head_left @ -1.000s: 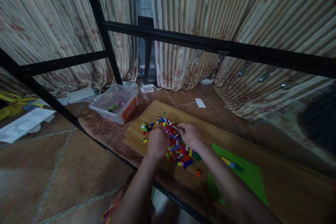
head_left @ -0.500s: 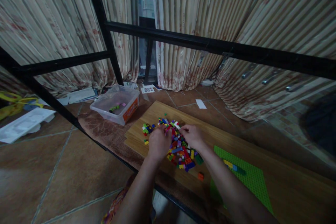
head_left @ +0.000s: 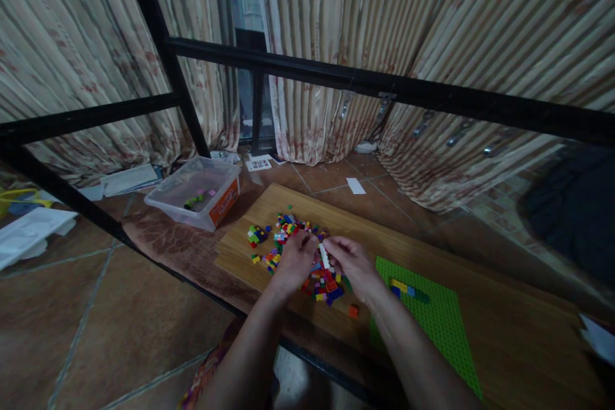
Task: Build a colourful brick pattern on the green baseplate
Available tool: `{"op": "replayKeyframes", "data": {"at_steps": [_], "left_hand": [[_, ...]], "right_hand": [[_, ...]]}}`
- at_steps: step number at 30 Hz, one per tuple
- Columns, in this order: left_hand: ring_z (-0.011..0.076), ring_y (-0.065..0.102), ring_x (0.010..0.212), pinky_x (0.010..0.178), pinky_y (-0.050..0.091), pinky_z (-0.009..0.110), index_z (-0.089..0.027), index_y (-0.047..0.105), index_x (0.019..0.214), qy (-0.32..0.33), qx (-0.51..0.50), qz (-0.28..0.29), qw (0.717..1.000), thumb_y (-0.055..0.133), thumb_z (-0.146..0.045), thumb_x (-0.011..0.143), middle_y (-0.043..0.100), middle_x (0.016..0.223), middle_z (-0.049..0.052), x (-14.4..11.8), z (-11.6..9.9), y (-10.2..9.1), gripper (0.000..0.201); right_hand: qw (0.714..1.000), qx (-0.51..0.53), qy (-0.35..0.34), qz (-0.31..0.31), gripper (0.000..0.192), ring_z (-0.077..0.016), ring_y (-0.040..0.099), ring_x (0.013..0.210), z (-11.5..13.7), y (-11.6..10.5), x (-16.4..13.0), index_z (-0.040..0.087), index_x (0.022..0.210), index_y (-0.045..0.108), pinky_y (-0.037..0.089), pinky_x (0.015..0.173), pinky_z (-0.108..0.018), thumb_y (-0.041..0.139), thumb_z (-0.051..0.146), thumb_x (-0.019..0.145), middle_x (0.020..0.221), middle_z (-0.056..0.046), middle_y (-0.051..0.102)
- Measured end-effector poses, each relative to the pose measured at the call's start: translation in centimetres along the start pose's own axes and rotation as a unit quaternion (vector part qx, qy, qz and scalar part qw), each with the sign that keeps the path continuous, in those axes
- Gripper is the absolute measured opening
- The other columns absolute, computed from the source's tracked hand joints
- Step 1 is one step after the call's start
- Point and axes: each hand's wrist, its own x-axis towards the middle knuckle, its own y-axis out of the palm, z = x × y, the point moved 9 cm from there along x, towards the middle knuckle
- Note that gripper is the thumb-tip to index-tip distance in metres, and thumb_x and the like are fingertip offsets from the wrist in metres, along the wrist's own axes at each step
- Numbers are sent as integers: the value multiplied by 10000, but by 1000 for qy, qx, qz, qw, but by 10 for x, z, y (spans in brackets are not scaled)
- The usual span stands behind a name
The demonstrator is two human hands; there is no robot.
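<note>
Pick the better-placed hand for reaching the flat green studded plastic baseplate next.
Right, probably. The right hand is nearer the baseplate, its forearm crossing it, and seems to pinch a long white plastic brick. The left hand is farther off, over loose multicoloured plastic bricks.

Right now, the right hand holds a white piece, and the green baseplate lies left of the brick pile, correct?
Not quite: the head view shows the green baseplate right of the brick pile; the right hand does hold the white piece.
</note>
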Motion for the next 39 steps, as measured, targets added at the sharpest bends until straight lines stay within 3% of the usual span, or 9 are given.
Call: {"op": "replayKeyframes", "data": {"at_steps": [7,13,18,21,28,34,39], "left_hand": [[100,545,532,527,463,213,-153,535,764,-32,-73,76,994,641,-387,749,555,612,-21,-8,-3,20,257],[96,534,509,499,444,200,-139,549,797,-35,-60,83,994,625,-347,767,554,583,-21,-12,-8,20,224],[106,536,543,488,441,200,-151,565,884,-49,-56,46,996,564,-276,783,556,625,-19,-10,0,16,161],[113,541,554,480,432,205,-160,559,935,-60,-40,65,995,543,-284,794,570,665,-15,-10,4,21,189],[98,499,587,517,370,186,-136,574,794,47,64,112,991,635,-310,745,563,659,-16,-6,-3,26,190],[102,507,585,532,378,195,-130,584,799,41,34,142,988,628,-317,746,577,668,-4,-7,4,31,200],[131,575,730,650,435,215,-151,593,874,86,81,145,982,554,-205,765,622,794,10,-9,-6,34,128]], "right_hand": [[996,92,4,-1,332,-51,381,444,-8,-6,-1,158,633,634,290,430,-193,782,453,596,490,64,481],[982,185,46,19,314,-46,420,473,-18,-2,-6,158,629,643,333,457,-176,821,411,575,515,58,507],[976,211,44,-16,300,-45,437,471,-21,-7,-5,165,651,654,358,462,-176,833,390,563,527,62,527],[972,229,42,-30,293,-47,442,466,-21,-9,-4,165,629,643,351,449,-175,833,380,565,519,60,532],[964,250,51,-72,298,-33,411,426,-29,-10,-6,153,612,642,310,399,-163,856,345,534,494,63,532],[949,308,70,-27,234,-34,456,479,-37,-6,-6,153,655,660,387,446,-140,840,283,580,547,53,568],[934,344,90,-28,147,-58,532,571,-48,-11,-1,181,728,672,467,536,-153,778,232,639,660,36,635]]}}
